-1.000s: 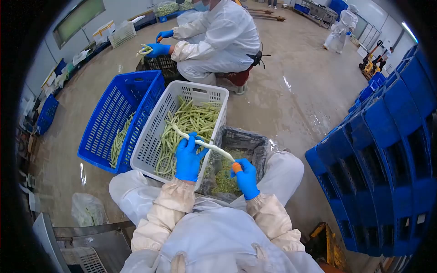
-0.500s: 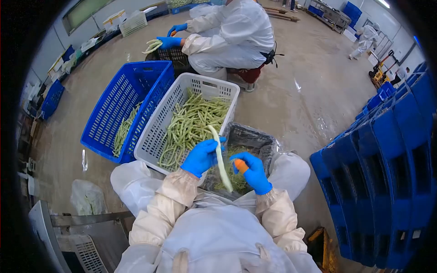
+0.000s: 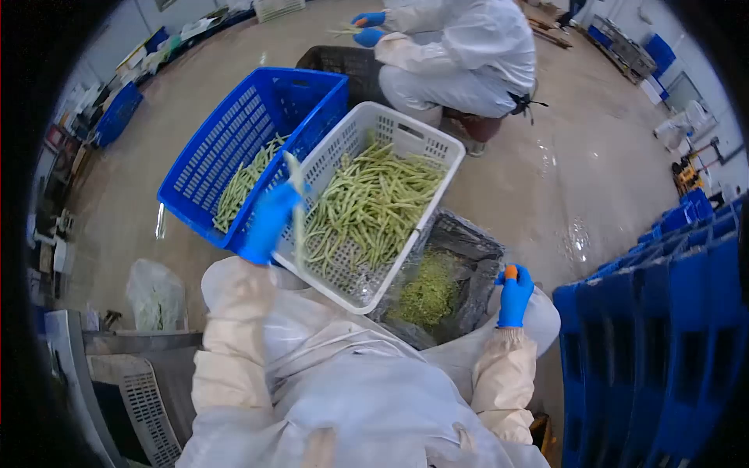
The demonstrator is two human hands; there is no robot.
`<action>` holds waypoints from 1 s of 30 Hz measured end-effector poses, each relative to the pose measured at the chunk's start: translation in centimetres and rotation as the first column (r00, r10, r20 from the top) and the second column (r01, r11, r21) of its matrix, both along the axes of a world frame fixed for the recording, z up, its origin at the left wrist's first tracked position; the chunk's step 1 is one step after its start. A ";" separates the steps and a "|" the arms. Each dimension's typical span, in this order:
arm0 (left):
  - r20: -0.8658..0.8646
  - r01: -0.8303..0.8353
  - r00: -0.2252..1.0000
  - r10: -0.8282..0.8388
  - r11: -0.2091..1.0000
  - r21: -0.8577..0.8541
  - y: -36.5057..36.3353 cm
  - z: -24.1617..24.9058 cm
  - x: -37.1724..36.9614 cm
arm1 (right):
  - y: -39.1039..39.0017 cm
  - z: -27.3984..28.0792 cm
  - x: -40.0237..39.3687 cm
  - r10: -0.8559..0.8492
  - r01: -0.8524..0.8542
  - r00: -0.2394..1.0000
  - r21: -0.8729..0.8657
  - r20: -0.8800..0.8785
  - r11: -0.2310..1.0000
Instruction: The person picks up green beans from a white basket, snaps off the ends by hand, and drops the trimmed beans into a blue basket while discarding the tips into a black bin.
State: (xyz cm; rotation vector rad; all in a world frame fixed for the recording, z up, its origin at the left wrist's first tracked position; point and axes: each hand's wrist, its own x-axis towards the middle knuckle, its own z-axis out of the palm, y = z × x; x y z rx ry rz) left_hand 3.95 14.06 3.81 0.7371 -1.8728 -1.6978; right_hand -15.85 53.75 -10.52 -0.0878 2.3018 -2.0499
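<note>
My left hand [image 3: 271, 222], in a blue glove and blurred by motion, is closed on a long pale green bean [image 3: 297, 204]. It is over the border between the blue basket [image 3: 204, 148] and the white basket [image 3: 374, 303]. Many green beans [image 3: 374, 199] lie in the white basket, and a smaller pile of beans [image 3: 243, 183] is in the blue one. Over my right knee, my right hand [image 3: 515, 298] is closed around a small orange object [image 3: 511, 272], mostly hidden by the fingers. Left of that hand, a black-lined bin [image 3: 476, 253] holds green trimmings [image 3: 427, 288].
A co-worker [image 3: 476, 62] in white sits ahead beside a dark crate [image 3: 339, 62], holding beans in blue gloves. Stacked blue pallets [image 3: 624, 351] rise on my right. To my left are a clear plastic bag [image 3: 154, 296] and a metal frame [image 3: 74, 366].
My left hand has moved left with the bean, away from the bin toward the blue basket. My right hand has moved right, off the bin, still with the orange object. The view has shifted.
</note>
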 end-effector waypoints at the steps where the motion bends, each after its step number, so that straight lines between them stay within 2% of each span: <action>1: 0.027 0.037 0.999 -0.030 0.950 -0.311 -6.5 -2.9 1.5 | 0.8 -2.4 0.1 0.019 -0.019 1.000 0.003 0.013 1.000; 2: -0.013 -0.147 0.989 0.149 0.952 -0.267 -9.8 -2.0 2.0 | 1.6 -4.9 0.3 0.124 -0.086 0.987 0.327 -0.097 0.941; 3: -0.046 -0.323 0.946 0.321 0.921 -0.219 -12.3 -0.8 2.4 | 1.6 -6.2 0.3 0.258 -0.100 0.951 0.619 -0.172 0.779; 4: 0.065 -0.300 0.934 0.351 0.870 -0.392 -14.7 0.2 3.0 | 0.7 -3.5 1.4 0.351 -0.087 0.919 0.777 -0.179 0.624; 5: 0.169 -0.244 0.904 0.392 0.800 -0.548 -16.7 0.6 3.4 | 0.3 -2.5 1.7 0.361 -0.101 0.917 0.779 -0.168 0.619; 6: 0.181 -0.244 0.899 0.398 0.801 -0.546 -18.6 -0.7 3.5 | 0.1 -2.1 2.0 0.399 -0.142 0.915 0.881 -0.057 0.451; 7: 0.322 -0.046 0.768 0.553 0.549 -0.835 -20.4 -2.7 3.4 | -0.3 -1.7 2.0 0.414 -0.183 0.908 0.946 0.059 0.266; 8: 0.352 0.252 0.598 0.720 0.248 -0.935 -20.1 -2.6 2.4 | -1.1 -0.8 2.0 0.417 -0.194 0.906 0.946 0.071 0.260; 10: 0.605 0.577 0.641 0.472 0.223 -0.786 -15.3 -4.4 -1.2 | -2.4 0.3 1.8 0.342 -0.265 0.920 0.946 0.191 0.186; 11: 0.683 0.483 0.692 0.234 0.553 -0.679 -17.1 -12.1 -2.2 | -2.7 -0.2 1.6 0.336 -0.273 0.920 0.946 0.203 0.174; 12: 0.768 0.695 0.620 0.159 0.343 -0.632 -15.3 -15.6 -3.3 | -2.9 -0.9 1.4 0.458 -0.266 0.882 0.921 0.113 0.285; 13: 0.870 0.827 0.492 0.042 0.288 -0.482 -14.0 -20.2 -4.1 | -2.9 -1.3 1.2 0.557 -0.267 0.831 0.880 0.004 0.392; 14: 0.938 0.901 0.342 -0.061 0.304 -0.309 -13.2 -25.3 -4.7 | -3.2 -1.5 1.1 0.547 -0.258 0.837 0.888 0.008 0.381; 15: 0.964 0.934 0.235 -0.124 0.305 -0.188 -12.5 -30.6 -4.9 | -3.7 -1.7 1.4 0.540 -0.285 0.841 0.855 0.007 0.433; 16: 0.966 0.917 0.183 -0.183 0.386 -0.101 -11.8 -33.2 -4.8 | -4.1 -1.8 1.6 0.532 -0.305 0.847 0.820 0.002 0.484; 17: 0.957 0.929 0.182 -0.224 0.359 -0.093 -15.2 -48.3 -1.4 | -4.2 -1.9 1.7 0.553 -0.333 0.833 0.821 0.025 0.464; 19: 0.992 0.857 0.025 -0.121 0.513 0.041 -12.2 -48.3 -2.3 | -4.2 -1.8 2.0 0.543 -0.360 0.835 0.832 0.086 0.422; 20: 0.992 0.843 0.102 -0.068 0.536 -0.050 -11.1 -47.5 -1.9 | -4.6 -1.3 1.9 0.547 -0.379 0.824 0.858 0.144 0.345; 21: 0.972 0.846 -0.196 -0.127 0.480 0.233 -13.2 -55.1 -0.5 | -4.0 -2.3 2.0 0.528 -0.440 0.818 0.839 0.228 0.319; 22: 0.995 0.680 0.057 -0.088 0.733 0.026 -8.9 -44.6 -2.9 | -4.2 -2.5 2.1 0.517 -0.441 0.816 0.857 0.259 0.267; 23: 0.992 0.563 0.116 -0.048 0.826 -0.026 -9.2 -48.0 -1.9 | -4.6 -2.6 2.1 0.509 -0.459 0.809 0.856 0.293 0.237; 24: 0.998 0.627 0.042 -0.047 0.779 0.010 -10.4 -53.1 -0.9 | -4.8 -2.9 2.2 0.535 -0.438 0.813 0.846 0.229 0.304; 25: 0.998 0.611 -0.009 0.056 0.791 -0.039 -9.8 -54.6 -1.2 | -5.2 -2.6 2.1 0.549 -0.447 0.792 0.867 0.269 0.221; 26: 0.998 0.495 0.025 0.050 0.867 -0.056 -9.3 -52.1 -2.3 | -5.4 -2.8 2.2 0.540 -0.432 0.806 0.864 0.243 0.257; 27: 0.998 0.362 0.048 0.051 0.930 -0.065 -8.7 -47.0 -3.2 | -5.7 -2.7 2.3 0.539 -0.427 0.813 0.855 0.221 0.293; 30: 0.985 0.391 0.170 0.040 0.914 -0.105 -8.8 -47.5 -2.9 | -6.0 -1.6 2.4 0.540 -0.429 0.811 0.857 0.225 0.287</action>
